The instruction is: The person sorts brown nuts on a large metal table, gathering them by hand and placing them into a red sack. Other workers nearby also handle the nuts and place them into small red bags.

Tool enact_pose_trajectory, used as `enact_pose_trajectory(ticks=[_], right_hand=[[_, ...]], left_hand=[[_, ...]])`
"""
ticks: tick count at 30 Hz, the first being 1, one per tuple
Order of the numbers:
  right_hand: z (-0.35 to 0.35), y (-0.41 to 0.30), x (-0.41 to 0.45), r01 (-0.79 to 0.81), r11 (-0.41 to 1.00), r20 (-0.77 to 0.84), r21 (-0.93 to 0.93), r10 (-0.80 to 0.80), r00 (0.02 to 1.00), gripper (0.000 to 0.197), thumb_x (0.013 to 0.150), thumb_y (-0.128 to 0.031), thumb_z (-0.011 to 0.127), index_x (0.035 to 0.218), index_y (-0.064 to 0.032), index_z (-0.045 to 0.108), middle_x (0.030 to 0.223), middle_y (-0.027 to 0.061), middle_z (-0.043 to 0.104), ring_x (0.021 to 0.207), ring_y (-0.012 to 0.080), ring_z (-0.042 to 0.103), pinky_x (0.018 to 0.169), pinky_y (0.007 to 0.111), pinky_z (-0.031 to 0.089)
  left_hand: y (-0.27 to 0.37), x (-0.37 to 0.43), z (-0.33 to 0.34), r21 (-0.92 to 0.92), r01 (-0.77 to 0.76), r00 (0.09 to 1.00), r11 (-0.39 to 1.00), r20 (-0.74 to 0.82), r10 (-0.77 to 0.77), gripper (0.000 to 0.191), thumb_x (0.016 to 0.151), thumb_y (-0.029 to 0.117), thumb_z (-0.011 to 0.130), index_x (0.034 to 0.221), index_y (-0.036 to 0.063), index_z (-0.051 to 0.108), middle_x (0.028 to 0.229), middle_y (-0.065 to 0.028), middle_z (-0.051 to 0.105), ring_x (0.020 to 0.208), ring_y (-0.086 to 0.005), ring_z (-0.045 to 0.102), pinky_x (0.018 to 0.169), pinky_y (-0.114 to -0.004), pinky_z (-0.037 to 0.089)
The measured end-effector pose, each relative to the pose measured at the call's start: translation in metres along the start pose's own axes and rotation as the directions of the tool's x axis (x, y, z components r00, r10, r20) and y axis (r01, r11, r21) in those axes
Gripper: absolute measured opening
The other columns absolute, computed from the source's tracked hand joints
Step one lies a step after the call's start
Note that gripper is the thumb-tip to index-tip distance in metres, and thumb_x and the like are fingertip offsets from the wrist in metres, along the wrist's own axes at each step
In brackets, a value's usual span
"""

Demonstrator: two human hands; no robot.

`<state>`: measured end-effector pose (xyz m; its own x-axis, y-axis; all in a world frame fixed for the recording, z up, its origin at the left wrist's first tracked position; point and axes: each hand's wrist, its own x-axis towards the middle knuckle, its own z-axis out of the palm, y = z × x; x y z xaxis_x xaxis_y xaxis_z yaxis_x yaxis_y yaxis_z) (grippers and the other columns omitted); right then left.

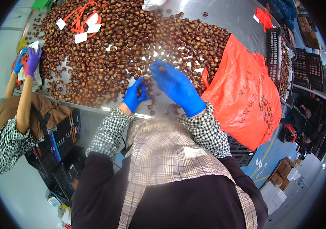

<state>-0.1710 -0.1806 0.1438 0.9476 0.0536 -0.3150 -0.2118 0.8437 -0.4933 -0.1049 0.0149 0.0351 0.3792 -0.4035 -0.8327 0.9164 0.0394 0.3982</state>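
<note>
Loose brown chestnuts (117, 37) cover much of the metal table (191, 8) in front of me. My left hand (135, 96), in a blue glove, is at the near edge of the heap with its fingers half curled. Brown shows between its thumb and fingers, but whether a chestnut is held there is unclear. My right hand (177, 88), also blue-gloved, is stretched flat over the chestnuts with its palm turned inward. One blurred chestnut (162, 69) appears against its fingers, not visibly gripped. A few chestnuts (151, 107) lie between my hands and the table's near edge.
A red printed plastic bag (246, 94) hangs over the edge at my right. Orange straps with white tags (80, 37) lie on the heap. At left, a co-worker's gloved hands (32, 61) are at a white tray (38, 75). Black crates (273, 51) stand at right.
</note>
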Motion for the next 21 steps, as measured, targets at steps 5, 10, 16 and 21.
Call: enact_pose_trajectory(ticks=[5,10,16,21], right_hand=[[-0.012,0.007,0.001,-0.062,0.997,-0.06,0.046,0.064,0.996,0.043,0.106,-0.037,0.059,0.138,-0.0082,0.061,0.15,0.0112,0.054,0.133,0.0287,0.054,0.114,0.044,0.042],[-0.008,0.011,-0.001,-0.07,0.997,-0.214,-0.02,0.064,0.975,0.036,0.106,-0.034,0.059,0.129,-0.0072,0.062,0.12,0.0067,0.069,0.105,0.018,0.066,0.089,0.033,0.054],[-0.051,0.028,0.005,-0.021,0.999,-0.298,-0.025,0.013,0.955,0.027,0.103,-0.028,0.062,0.12,-0.007,0.065,0.102,0.0009,0.068,0.092,0.014,0.062,0.082,0.029,0.051],[-0.066,0.037,-0.009,-0.127,0.992,-0.38,-0.016,0.111,0.918,0.039,0.101,-0.028,0.064,0.133,-0.0053,0.06,0.118,0.0075,0.065,0.104,0.017,0.064,0.092,0.031,0.053]], left_hand=[[-0.001,0.0,-0.004,0.013,-0.008,1.0,1.0,0.026,0.007,0.039,0.111,0.033,0.046,0.144,0.0133,0.054,0.096,-0.0019,0.063,0.076,-0.0112,0.06,0.079,-0.033,0.061],[-0.002,-0.002,-0.006,0.064,-0.073,0.997,0.995,0.039,0.07,0.052,0.101,0.047,0.063,0.133,0.0062,0.06,0.1,-0.0029,0.067,0.093,-0.0157,0.068,0.086,-0.036,0.061],[-0.008,0.012,-0.018,-0.053,-0.037,0.996,0.998,0.074,0.04,0.034,0.107,0.035,0.056,0.118,0.0066,0.071,0.074,0.0005,0.06,0.063,-0.0095,0.056,0.067,-0.027,0.053],[0.018,-0.049,0.051,0.451,-0.209,0.974,0.868,0.02,0.225,0.039,0.097,0.042,0.071,0.085,0.0046,0.074,0.065,-0.0018,0.061,0.058,-0.0094,0.055,0.057,-0.028,0.046]])
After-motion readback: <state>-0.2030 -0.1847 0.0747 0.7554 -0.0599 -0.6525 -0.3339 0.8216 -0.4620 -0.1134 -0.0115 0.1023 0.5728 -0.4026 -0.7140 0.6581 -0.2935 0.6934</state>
